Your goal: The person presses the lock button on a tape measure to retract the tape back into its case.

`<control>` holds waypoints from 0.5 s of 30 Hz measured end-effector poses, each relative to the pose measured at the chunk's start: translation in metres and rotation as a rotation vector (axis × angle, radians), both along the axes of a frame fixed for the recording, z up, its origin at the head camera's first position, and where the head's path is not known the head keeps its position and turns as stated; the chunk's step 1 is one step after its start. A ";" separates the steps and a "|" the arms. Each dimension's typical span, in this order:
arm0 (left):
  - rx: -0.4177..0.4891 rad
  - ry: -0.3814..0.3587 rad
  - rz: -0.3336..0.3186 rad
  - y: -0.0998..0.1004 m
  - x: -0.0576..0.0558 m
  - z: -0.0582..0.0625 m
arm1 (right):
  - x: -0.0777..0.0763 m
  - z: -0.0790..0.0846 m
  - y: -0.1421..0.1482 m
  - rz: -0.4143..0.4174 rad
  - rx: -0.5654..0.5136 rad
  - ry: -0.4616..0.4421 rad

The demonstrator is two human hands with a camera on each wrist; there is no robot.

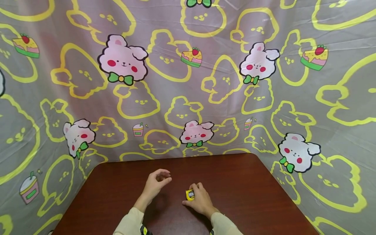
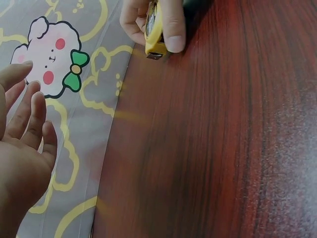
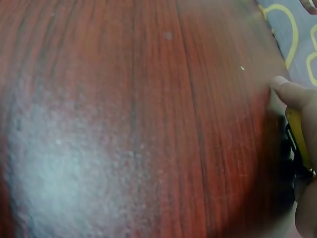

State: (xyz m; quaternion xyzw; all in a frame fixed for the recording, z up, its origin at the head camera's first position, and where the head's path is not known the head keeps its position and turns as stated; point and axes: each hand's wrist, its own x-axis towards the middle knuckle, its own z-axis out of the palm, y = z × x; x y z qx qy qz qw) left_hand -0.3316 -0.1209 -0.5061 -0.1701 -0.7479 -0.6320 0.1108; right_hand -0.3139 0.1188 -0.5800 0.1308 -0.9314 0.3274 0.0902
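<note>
A yellow and black tape measure (image 1: pixel 190 195) is gripped in my right hand (image 1: pixel 200 199), low over the brown table. In the left wrist view the tape measure (image 2: pixel 155 30) shows between thumb and fingers, its small metal end hook at the lower corner. The right wrist view catches only part of its yellow case (image 3: pixel 297 136) beside the thumb. My left hand (image 1: pixel 156 184) is raised above the table to the left, fingers loosely bent and apart from the thumb, holding nothing. Its palm (image 2: pixel 22 163) shows at the left edge of the left wrist view.
The dark red-brown wooden table (image 1: pixel 117 195) has rounded far corners. A grey curtain (image 1: pixel 164 114) printed with yellow outlines and cartoon bunnies hangs around its back and sides. Light sleeves (image 1: pixel 129 222) cover both forearms.
</note>
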 end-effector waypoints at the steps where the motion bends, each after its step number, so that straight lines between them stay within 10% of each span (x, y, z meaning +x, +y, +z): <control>1: 0.004 0.000 -0.007 -0.001 -0.001 -0.001 | 0.000 0.000 0.000 -0.005 0.011 0.004; 15: -0.036 0.018 -0.007 -0.007 -0.004 -0.002 | -0.001 0.010 0.000 0.010 0.065 -0.024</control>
